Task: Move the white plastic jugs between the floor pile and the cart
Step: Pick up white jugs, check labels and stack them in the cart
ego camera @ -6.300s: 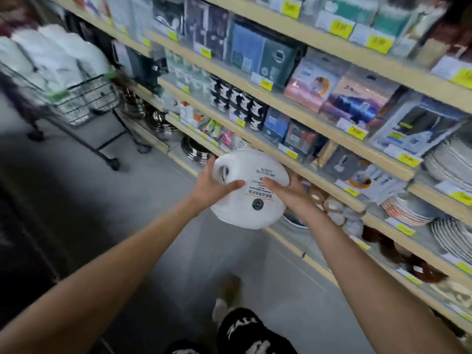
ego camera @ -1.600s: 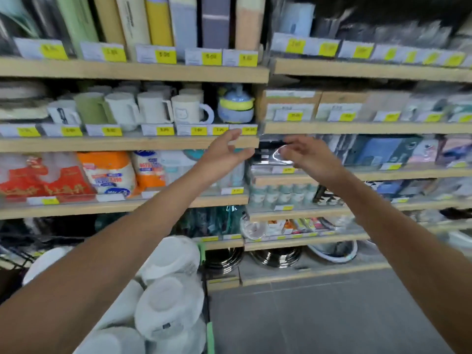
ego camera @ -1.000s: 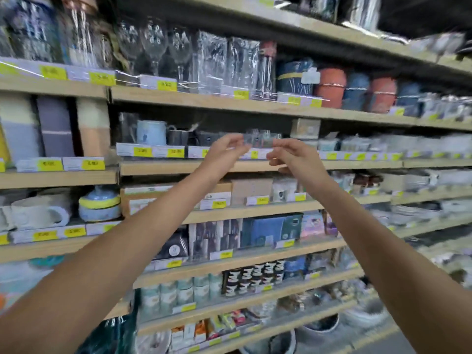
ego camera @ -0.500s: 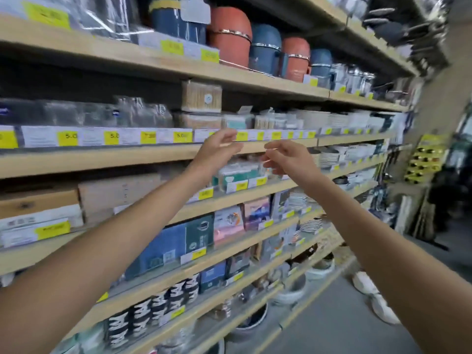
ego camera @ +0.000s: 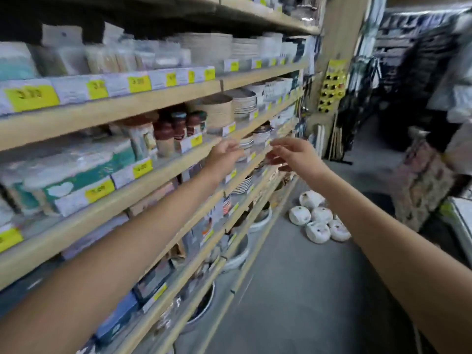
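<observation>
I've swung right off the cart, now out of frame; the pile of white jugs sits on the floor right of centre, beside the shelving base. Left hand and right hand are both empty, fingers loose and part-open, held out mid-frame. Reads as one jug delivered, next pickup pending.

white jugs | yellow price tags | grey floor | tan wooden shelves
</observation>
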